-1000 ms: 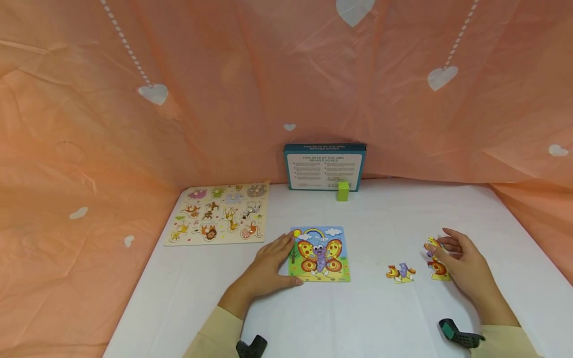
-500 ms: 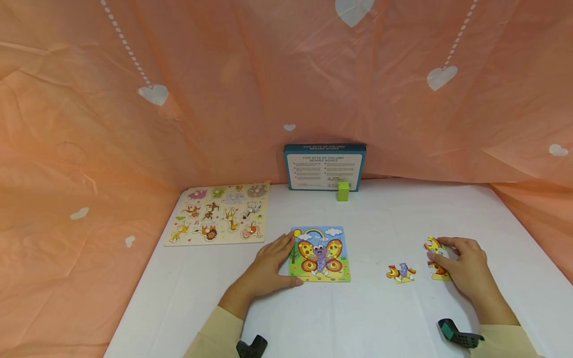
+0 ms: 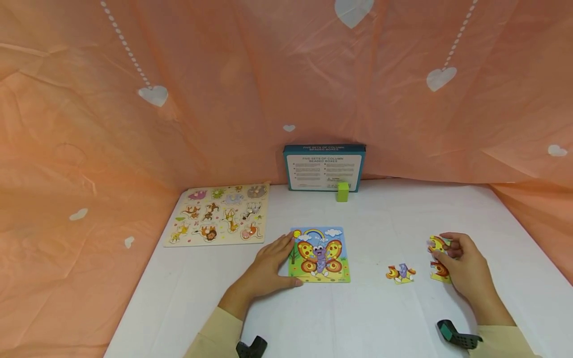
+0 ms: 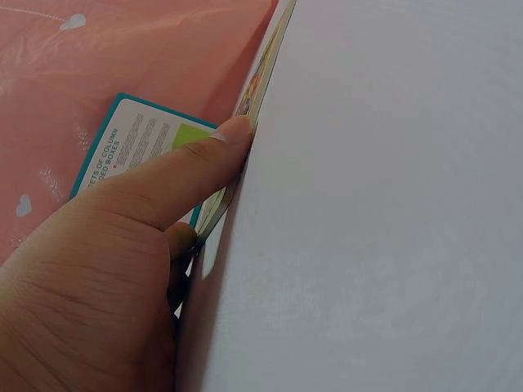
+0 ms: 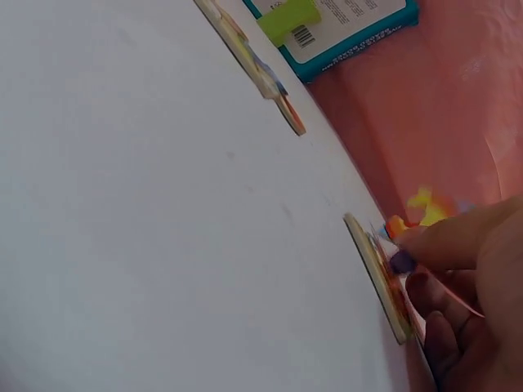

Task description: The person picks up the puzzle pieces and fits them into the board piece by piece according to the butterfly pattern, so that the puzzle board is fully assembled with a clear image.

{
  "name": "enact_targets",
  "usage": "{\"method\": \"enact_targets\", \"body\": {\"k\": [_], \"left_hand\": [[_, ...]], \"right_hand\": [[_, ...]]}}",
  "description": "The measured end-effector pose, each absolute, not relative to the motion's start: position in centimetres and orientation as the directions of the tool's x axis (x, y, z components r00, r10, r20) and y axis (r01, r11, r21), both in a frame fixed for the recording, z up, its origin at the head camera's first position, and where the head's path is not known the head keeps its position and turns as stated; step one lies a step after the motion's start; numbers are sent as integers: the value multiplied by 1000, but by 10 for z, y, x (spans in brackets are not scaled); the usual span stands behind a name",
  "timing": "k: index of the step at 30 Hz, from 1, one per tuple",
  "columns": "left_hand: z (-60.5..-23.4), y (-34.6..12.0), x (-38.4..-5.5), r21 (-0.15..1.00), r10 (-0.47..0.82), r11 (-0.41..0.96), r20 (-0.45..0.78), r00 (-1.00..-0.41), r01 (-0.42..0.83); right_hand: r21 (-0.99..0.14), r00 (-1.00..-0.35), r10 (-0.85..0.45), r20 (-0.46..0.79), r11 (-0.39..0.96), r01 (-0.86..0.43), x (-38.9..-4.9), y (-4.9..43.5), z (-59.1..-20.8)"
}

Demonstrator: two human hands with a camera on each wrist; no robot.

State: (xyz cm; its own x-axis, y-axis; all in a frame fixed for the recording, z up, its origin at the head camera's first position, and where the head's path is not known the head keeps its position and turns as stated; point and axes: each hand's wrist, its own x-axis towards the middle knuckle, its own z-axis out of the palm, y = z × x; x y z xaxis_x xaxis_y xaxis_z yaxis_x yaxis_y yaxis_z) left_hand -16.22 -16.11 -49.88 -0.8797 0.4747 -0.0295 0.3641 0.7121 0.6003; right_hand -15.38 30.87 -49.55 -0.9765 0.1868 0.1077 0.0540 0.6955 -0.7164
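Butterfly puzzle board (image 3: 320,254) lies at table centre and appears whole in its frame. Three loose pieces lie outside it at 3 o'clock, so sorting looks unfinished. Left hand (image 3: 267,266), fingers straight, presses flat on the board's 9 o'clock edge. Right hand (image 3: 463,266) pinches a yellow piece (image 3: 436,244); an orange piece (image 3: 439,271) lies under its fingers; purple piece (image 3: 401,273) lies apart, untouched

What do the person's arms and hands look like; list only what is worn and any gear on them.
Both hands, left hand and right hand, are bare. Pale yellow sleeves reach the wrists. A dark device sits at the right wrist, another at the left.
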Motion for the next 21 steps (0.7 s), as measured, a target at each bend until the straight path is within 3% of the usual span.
{"method": "enact_targets", "body": {"k": [8,21], "left_hand": [[-500,-161,-163,602,475,711,-29,-880,364],[-500,-161,-163,610,471,708,-32,-882,356]], "right_hand": [[-799,-965,225,133,601,30,-151,299,-493],[-919,-977,99,187,369,-139,-149,278,-489]]}}
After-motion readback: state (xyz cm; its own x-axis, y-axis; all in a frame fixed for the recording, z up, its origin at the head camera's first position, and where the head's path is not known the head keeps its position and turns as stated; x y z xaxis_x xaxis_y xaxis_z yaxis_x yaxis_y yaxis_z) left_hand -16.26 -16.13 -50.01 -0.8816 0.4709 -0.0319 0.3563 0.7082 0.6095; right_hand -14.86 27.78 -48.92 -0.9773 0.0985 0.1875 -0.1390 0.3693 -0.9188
